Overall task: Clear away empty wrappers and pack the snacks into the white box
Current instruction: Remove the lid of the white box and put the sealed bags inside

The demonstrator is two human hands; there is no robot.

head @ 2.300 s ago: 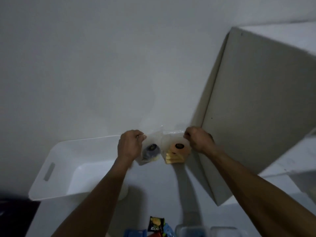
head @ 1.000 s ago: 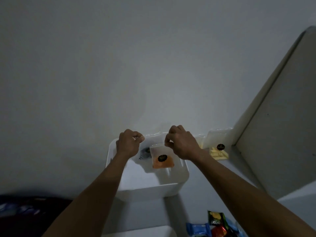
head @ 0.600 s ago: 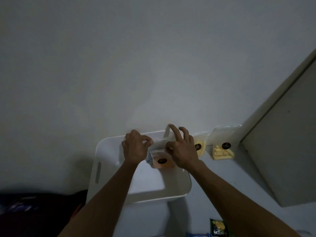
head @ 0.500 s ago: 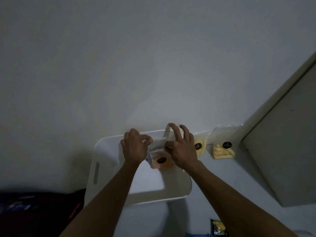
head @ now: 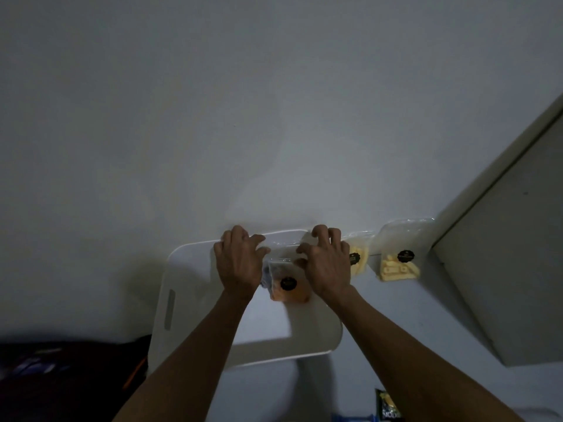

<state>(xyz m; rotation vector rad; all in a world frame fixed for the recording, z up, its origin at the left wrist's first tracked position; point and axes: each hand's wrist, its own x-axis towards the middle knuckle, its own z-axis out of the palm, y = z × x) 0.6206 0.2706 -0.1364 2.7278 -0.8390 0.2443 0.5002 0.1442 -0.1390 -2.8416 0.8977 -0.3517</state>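
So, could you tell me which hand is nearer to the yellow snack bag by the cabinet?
Right. The right hand is over the white box's right side, closer to the yellow snack bag; the left hand is farther left.

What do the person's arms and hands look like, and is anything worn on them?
Both forearms are bare up to the frame edge, with no sleeves showing. The left hand and right hand wear no gloves; no watch, ring or bracelet is visible in this dim light.

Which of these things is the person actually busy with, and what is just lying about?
In use:
- white box
- orange snack bag, over the box between both hands
- left hand
- right hand

Waiting or lying about:
- two yellow snack bags, right of the box
- green packet
- dark bag
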